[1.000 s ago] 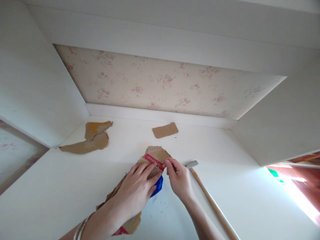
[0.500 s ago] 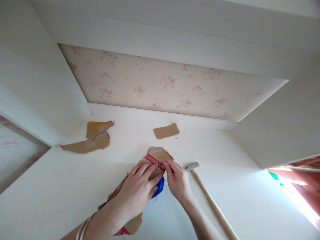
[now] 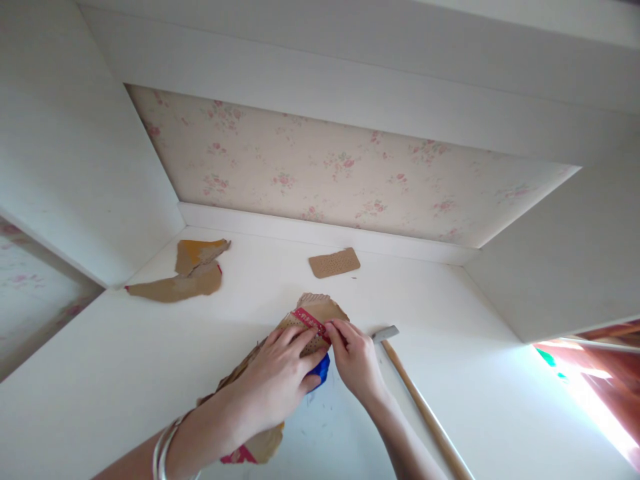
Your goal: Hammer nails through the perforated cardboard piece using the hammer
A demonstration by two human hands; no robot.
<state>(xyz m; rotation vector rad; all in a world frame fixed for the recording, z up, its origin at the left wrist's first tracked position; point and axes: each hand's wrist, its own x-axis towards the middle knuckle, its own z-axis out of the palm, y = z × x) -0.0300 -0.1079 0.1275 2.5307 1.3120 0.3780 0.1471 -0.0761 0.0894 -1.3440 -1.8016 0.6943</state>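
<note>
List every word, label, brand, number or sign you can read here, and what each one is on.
Nothing can be read for certain.
Red strip on the torn cardboard: white characters, too small and blurred to read.
Lower red patch: pale marks, too blurred to tell whether they are lettering.
Wooden-handled tool: no text visible.

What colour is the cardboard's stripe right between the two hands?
The stripe is red with whitish marks, best seen in the head view.
</note>
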